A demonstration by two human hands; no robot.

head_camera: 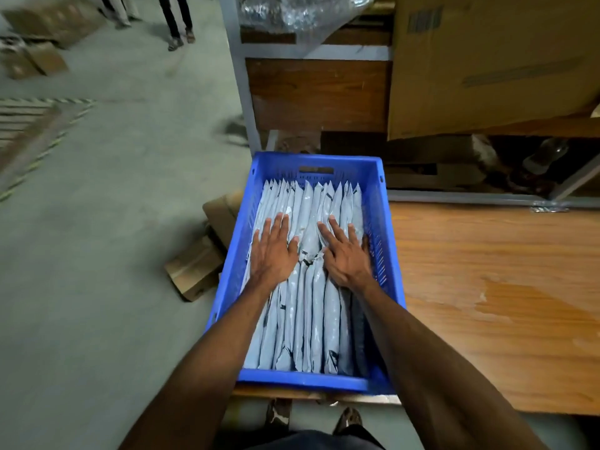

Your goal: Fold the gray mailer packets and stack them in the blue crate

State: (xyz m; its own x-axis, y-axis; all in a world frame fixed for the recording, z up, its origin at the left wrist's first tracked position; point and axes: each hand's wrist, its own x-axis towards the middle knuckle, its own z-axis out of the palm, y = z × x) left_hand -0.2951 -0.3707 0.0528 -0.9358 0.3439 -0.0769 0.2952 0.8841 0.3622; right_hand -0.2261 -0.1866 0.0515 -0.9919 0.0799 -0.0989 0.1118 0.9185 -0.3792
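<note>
Packets standing on edge, seemingly folded, fill blue crate.

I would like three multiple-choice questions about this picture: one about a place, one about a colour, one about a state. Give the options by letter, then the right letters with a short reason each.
1. Where does the blue crate stand?
A. on the wooden table, at its left end
B. on the concrete floor
C. on the shelf beside the big carton

2. What colour are the mailer packets in the crate?
A. brown
B. light gray
C. yellow

3. How are the left hand and the right hand?
A. each curled round a packet
B. gripping the crate's rim
C. open, laid flat on the packets

Answers:
1. A, as the crate sits on the wood surface by its left edge.
2. B, as all packets look pale gray.
3. C, as the fingers lie straight on top of the row.
</note>
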